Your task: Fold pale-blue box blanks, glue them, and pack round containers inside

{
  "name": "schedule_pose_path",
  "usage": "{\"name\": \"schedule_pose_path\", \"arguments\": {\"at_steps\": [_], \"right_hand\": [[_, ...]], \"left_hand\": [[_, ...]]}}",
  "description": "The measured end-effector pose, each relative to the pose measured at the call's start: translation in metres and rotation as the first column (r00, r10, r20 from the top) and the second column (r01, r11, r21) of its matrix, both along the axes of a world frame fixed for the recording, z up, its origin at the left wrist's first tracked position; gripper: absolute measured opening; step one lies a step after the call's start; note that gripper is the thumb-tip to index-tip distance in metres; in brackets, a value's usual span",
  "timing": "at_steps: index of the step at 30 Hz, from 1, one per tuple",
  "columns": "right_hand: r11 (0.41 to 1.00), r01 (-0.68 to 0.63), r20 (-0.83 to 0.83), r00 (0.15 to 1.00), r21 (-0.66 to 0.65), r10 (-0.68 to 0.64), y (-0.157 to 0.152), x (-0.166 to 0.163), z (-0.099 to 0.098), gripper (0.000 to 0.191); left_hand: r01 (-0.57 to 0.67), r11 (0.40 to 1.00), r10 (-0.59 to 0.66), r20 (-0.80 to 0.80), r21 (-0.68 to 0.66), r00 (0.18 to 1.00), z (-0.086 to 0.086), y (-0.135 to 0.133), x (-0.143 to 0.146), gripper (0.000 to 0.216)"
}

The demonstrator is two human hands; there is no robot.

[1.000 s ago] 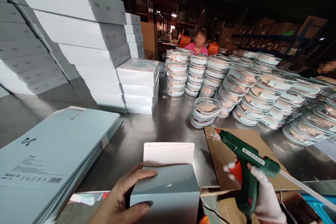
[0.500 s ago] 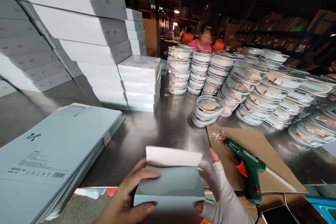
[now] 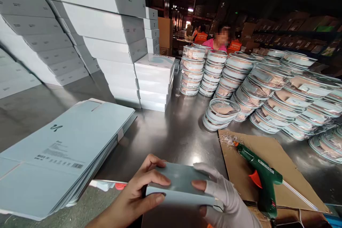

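Between my two hands is a small light-blue cardboard box [image 3: 181,180], held at the table's front edge. My left hand [image 3: 145,188] is bare and grips the box's left end, thumb on the near side and fingers on top. A white glove with bare fingertips covers my right hand [image 3: 221,196], which clasps the right end, fingers over the top and thumb low in front. No raised flap shows on the box; its underside is hidden. Right of my gloved hand, a green glue gun [image 3: 262,174] with an orange trigger lies on a cardboard sheet [image 3: 288,164].
A stack of flat light-blue cartons [image 3: 72,139] lies at left on the metal table [image 3: 160,135]. Behind it rise piles of white boxes [image 3: 107,25]. Round clear-lidded containers [image 3: 221,110] stand stacked at right. A person in pink [image 3: 213,44] is beyond them.
The white flap standing up at the box's far side is now folded down out of sight. My right fingers moved onto the box top. The view has shifted slightly left.
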State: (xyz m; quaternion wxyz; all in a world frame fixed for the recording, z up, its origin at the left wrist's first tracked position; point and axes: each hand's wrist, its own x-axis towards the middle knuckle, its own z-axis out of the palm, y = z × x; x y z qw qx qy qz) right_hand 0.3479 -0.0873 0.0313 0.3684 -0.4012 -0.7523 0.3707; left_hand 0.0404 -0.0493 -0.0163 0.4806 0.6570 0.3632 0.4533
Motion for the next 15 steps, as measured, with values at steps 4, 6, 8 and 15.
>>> {"name": "schedule_pose_path", "arguments": {"at_steps": [4,6,8,15], "right_hand": [[0.946,0.202,-0.222,0.940,-0.255,-0.261,0.001,0.008,-0.014,0.060],[0.922,0.279,-0.218,0.915,-0.267,-0.340,0.005,0.008,-0.024,0.050],[0.909,0.360,-0.189,0.897,-0.212,-0.400,0.010,0.007,-0.026,0.032],[0.990,0.057,0.145,0.987,0.127,-0.075,0.020,-0.009,0.067,0.044]], "left_hand": [[-0.433,0.871,0.473,0.152,-0.234,0.868,-0.003,0.008,-0.013,0.033],[-0.524,0.794,0.584,0.150,-0.306,0.797,-0.013,0.010,-0.011,0.037],[-0.552,0.775,0.609,0.134,-0.307,0.782,-0.020,0.009,-0.003,0.038],[-0.007,0.833,0.282,-0.414,0.553,0.866,0.044,0.014,-0.012,0.102]]}}
